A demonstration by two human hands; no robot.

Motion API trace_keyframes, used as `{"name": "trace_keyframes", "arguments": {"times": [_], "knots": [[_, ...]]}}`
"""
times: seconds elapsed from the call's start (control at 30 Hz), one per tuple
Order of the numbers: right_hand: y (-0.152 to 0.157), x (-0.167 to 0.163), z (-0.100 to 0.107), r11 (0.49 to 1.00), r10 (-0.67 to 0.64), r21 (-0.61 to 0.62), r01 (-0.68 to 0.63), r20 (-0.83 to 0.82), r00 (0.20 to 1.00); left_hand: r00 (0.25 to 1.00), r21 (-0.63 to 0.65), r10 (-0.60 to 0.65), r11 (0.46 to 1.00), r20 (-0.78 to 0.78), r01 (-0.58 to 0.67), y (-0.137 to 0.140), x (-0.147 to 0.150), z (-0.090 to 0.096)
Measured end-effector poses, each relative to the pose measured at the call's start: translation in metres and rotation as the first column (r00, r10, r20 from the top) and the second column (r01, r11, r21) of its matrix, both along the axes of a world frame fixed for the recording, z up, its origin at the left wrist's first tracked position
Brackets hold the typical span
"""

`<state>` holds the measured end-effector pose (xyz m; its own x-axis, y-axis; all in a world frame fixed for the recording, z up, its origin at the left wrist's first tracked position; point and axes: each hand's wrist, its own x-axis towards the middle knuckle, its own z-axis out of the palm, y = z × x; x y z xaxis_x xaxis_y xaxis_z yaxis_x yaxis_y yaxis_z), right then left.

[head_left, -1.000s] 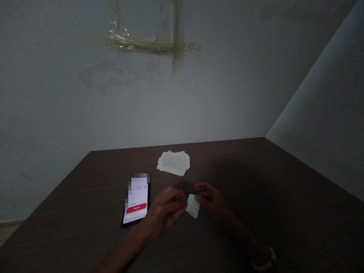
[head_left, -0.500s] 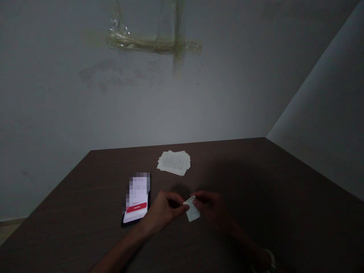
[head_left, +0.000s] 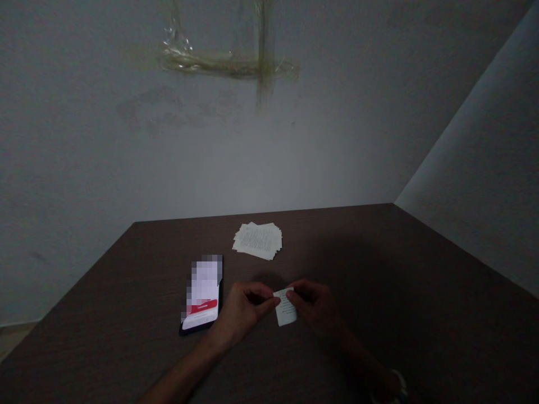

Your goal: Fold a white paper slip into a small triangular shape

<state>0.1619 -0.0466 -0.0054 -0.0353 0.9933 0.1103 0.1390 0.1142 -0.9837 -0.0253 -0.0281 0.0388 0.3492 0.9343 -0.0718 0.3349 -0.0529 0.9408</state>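
Between my two hands is a small piece of printed white paper (head_left: 286, 312), held just over the brown table. The thumb and fingers of my left hand (head_left: 246, 308) pinch its upper left corner. My right hand (head_left: 316, 308) grips the upper right corner in the same way, thumb on the printed face. Lines of text show on the side towards me, too small to read. The paper's top edge is partly hidden by my fingertips.
A fanned stack of printed papers (head_left: 257, 241) lies farther back on the table (head_left: 160, 241). Left of my left hand is a phone (head_left: 202, 294) with a lit, partly blurred screen. Behind the table rises a grey wall (head_left: 337, 140) with strips of tape (head_left: 219, 66).
The paper's top edge, which was slanted with a folded flap showing, is now straighter and flatter. My right hand has shifted slightly; the phone and stack have stayed put.
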Motion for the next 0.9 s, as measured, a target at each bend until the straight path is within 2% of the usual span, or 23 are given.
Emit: {"name": "trace_keyframes", "arguments": {"times": [0.43, 0.9], "knots": [[0.0011, 0.0004, -0.0003, 0.999, -0.029, 0.032, 0.028, 0.021, 0.999, 0.994, 0.026, 0.109, 0.994, -0.019, -0.108, -0.0018, 0.0037, -0.0007], [-0.0015, -0.0001, 0.0027, 0.999, -0.032, 0.028, 0.031, 0.025, 0.999, 0.997, 0.064, 0.077, 0.995, 0.017, -0.078, -0.0060, 0.0031, -0.0014]]}}
